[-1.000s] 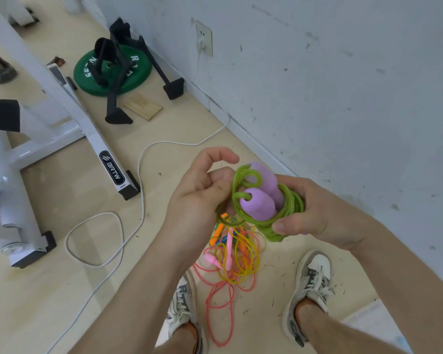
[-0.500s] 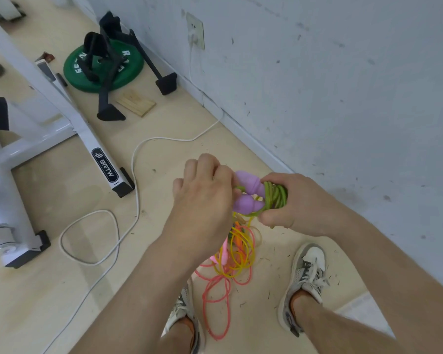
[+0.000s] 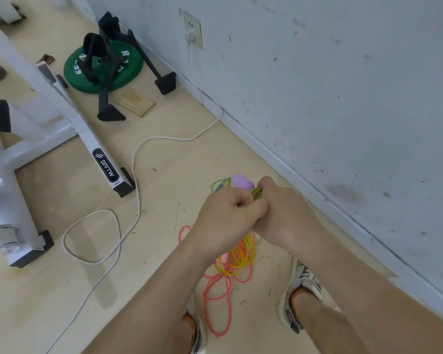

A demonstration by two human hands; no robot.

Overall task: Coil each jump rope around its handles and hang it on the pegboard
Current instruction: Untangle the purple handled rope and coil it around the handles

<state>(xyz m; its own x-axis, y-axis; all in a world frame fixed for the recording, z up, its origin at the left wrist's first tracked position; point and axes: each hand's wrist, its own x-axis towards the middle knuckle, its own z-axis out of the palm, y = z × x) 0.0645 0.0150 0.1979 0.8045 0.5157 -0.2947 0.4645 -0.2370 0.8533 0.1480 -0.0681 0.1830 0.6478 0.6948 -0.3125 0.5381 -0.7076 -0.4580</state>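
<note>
Pale wooden floor point(image 3: 49, 297) runs from the left edge to a scuffed grey-white wall point(image 3: 343, 98) on the right. At far left stands a white machine frame point(image 3: 88, 139); one foot bar carries a "BRTW" label. A white cable point(image 3: 133, 159) loops on the floor beside that foot and rises to a wall socket point(image 3: 192, 29). Behind the frame lies a green weight plate point(image 3: 132, 71) with a black stand point(image 3: 108, 60) over it. A small wooden block point(image 3: 136, 102) lies just beside one foot of the stand.

At centre, both hands meet knuckle to knuckle above the floor. The left hand point(image 3: 228, 213) has its grip closed, fingers curled tight into the bundle; the strand it pinches is hidden behind the knuckles. The green jump rope point(image 3: 256, 192) is held between the hands, with thin loops showing above the left knuckles and its purple handles point(image 3: 242, 181) protruding at the top. The right hand point(image 3: 289, 215) has its grip wrapped round the green coils.

Below the hands, on the floor between two shoes point(image 3: 302, 284), lie a yellow rope point(image 3: 241, 259) in loose coils and a coral-pink rope point(image 3: 215, 292) in long loops, tangled together. A pink handle point(image 3: 224, 258) shows among them.
</note>
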